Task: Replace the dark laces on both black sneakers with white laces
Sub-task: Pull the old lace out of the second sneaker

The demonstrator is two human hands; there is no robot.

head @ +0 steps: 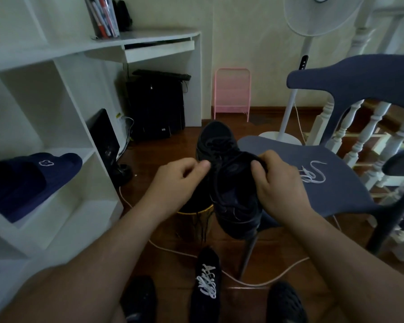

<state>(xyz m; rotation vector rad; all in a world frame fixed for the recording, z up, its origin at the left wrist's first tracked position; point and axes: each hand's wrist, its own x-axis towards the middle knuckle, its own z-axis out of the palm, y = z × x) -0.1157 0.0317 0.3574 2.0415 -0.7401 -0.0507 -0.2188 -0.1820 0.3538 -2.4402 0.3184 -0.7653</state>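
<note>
Two hands on the second sneaker, one already relaced.

We hold the black sneaker over the blue chair: right hand curled round its collar, left hand pinching the dark lace, soft and limp, best taken near an eyelet. One white lace lies on the seat; the relaced sneaker stands on the floor.

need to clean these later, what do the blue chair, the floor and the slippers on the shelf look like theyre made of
Blue chair: looks like moulded plastic, matte, with smooth one-piece curves.
Floor: seems to be dark reddish wood boards, glossy, catching reflections.
Slippers: navy, likely soft fabric or plush, with a dull nap-like surface and a small white stitched emblem; exact fibre unclear.
</note>
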